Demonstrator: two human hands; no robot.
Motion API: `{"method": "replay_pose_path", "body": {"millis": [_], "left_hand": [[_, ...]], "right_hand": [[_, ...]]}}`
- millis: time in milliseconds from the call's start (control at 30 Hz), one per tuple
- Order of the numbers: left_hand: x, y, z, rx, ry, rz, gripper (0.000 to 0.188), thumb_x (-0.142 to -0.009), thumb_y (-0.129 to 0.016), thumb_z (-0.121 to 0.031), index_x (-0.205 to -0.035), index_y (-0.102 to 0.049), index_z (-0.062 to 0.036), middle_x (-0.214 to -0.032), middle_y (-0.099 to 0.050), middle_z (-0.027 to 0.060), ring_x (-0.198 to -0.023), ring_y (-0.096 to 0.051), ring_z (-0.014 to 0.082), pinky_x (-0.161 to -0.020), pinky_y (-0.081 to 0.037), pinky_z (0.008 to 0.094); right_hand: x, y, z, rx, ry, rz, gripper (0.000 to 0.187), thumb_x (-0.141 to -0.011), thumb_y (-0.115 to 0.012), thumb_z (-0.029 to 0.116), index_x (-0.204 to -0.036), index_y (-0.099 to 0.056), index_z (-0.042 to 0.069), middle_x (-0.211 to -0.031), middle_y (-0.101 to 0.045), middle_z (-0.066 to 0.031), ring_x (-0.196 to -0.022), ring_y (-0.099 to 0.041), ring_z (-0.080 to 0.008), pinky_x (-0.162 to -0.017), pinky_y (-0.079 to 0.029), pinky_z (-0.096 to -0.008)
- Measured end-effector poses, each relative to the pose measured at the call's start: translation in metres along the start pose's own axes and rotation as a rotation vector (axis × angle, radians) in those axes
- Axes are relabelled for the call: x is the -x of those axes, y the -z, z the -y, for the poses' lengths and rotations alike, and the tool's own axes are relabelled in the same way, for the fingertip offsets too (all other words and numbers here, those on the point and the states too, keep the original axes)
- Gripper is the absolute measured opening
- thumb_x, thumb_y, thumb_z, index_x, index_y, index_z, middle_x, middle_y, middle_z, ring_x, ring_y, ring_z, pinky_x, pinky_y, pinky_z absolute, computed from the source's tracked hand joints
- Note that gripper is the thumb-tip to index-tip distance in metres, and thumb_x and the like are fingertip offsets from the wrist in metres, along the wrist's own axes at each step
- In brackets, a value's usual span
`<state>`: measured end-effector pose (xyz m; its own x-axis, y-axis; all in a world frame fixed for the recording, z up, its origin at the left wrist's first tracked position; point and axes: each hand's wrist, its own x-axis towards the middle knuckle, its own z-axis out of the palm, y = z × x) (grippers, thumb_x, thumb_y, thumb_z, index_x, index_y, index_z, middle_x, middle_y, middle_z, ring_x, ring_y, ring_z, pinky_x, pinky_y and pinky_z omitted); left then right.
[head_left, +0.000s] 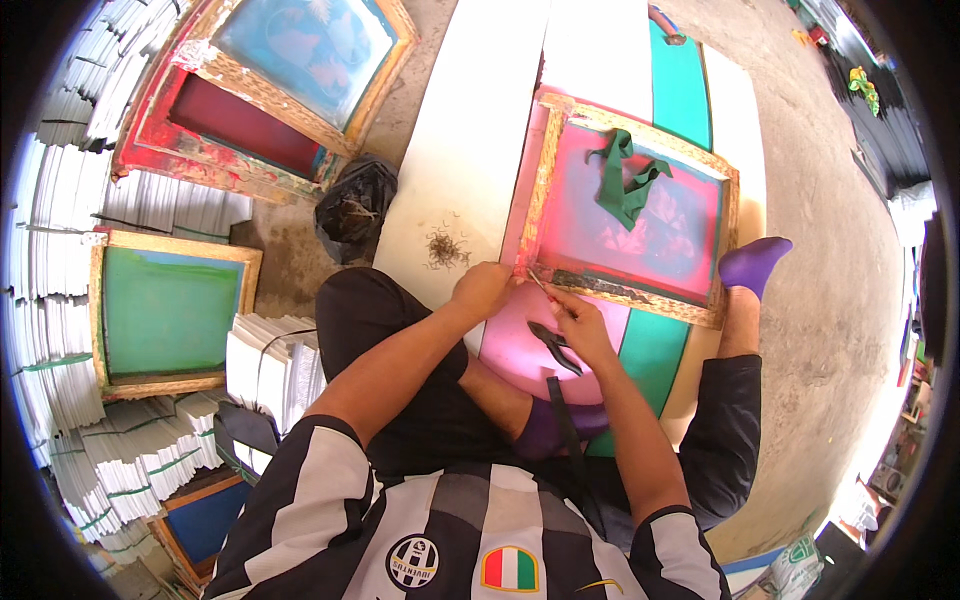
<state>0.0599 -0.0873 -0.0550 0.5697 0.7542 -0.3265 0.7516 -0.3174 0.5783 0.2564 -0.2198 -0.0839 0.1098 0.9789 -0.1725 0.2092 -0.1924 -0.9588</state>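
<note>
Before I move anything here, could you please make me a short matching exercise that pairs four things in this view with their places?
Column one
1. Green cloth strip
2. Pliers
3. Black plastic bag
4. Left hand

Column two
A. Beside the white board, on its left
B. At the near left corner of the wooden frame with the pink mesh
C. Lying across that mesh, inside the frame
D. On the pink surface, just nearer the person than the right hand's fingertips

Right pairs: 1-C, 2-D, 3-A, 4-B.
</note>
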Motion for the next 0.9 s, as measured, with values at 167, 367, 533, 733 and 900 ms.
{"method": "replay_pose_path", "body": {"millis": [167,367,533,733,900], "left_hand": [[0.001,0.007,0.003,-0.052,-0.026,0.029,0.035,-0.097,-0.063,-0.032,-0.093,-0.072,0.0010,-0.089,-0.070,0.0267,-0.088,-0.068,0.0459,-0.080,-0.052,0.0546],[-0.002,0.005,0.007,0.014,-0.028,0.030,0.032,-0.095,-0.065,-0.031,-0.094,-0.073,0.0004,-0.090,-0.070,0.0267,-0.087,-0.068,0.0458,-0.080,-0.053,0.0533],[-0.005,0.007,0.010,0.015,-0.007,0.048,0.032,-0.092,-0.068,-0.031,-0.095,-0.073,0.0002,-0.092,-0.070,0.0268,-0.088,-0.068,0.0453,-0.081,-0.053,0.0523],[-0.004,0.009,0.011,0.051,-0.024,0.052,0.032,-0.092,-0.068,-0.031,-0.097,-0.073,0.0004,-0.092,-0.070,0.0266,-0.089,-0.069,0.0447,-0.081,-0.053,0.0512],[-0.007,0.008,0.014,0.038,-0.048,0.059,0.035,-0.093,-0.067,-0.034,-0.098,-0.073,0.0000,-0.093,-0.071,0.0264,-0.089,-0.069,0.0445,-0.081,-0.053,0.0508]], "right_hand": [[0.007,-0.006,0.022,0.081,-0.172,0.033,0.037,-0.105,-0.056,0.024,-0.139,-0.063,0.011,-0.107,-0.074,-0.0166,-0.090,-0.071,-0.0242,-0.080,-0.057,-0.0353],[0.025,0.008,0.049,0.410,-0.157,-0.020,0.035,-0.098,-0.066,0.027,-0.130,-0.067,0.014,-0.101,-0.073,-0.0149,-0.095,-0.069,-0.0303,-0.082,-0.055,-0.0421],[0.047,0.022,0.023,0.904,0.161,-0.206,0.030,-0.086,-0.074,0.024,-0.114,-0.069,0.014,-0.098,-0.068,-0.0121,-0.091,-0.065,-0.0334,-0.080,-0.054,-0.0463],[0.063,0.007,0.033,0.969,0.191,-0.126,0.033,-0.084,-0.077,0.029,-0.108,-0.065,0.009,-0.112,-0.065,-0.0129,-0.100,-0.063,-0.0348,-0.082,-0.053,-0.0486],[0.063,-0.005,0.036,0.799,-0.076,0.063,0.038,-0.088,-0.074,0.033,-0.111,-0.062,0.006,-0.107,-0.066,-0.0177,-0.099,-0.065,-0.0390,-0.084,-0.053,-0.0500]]}}
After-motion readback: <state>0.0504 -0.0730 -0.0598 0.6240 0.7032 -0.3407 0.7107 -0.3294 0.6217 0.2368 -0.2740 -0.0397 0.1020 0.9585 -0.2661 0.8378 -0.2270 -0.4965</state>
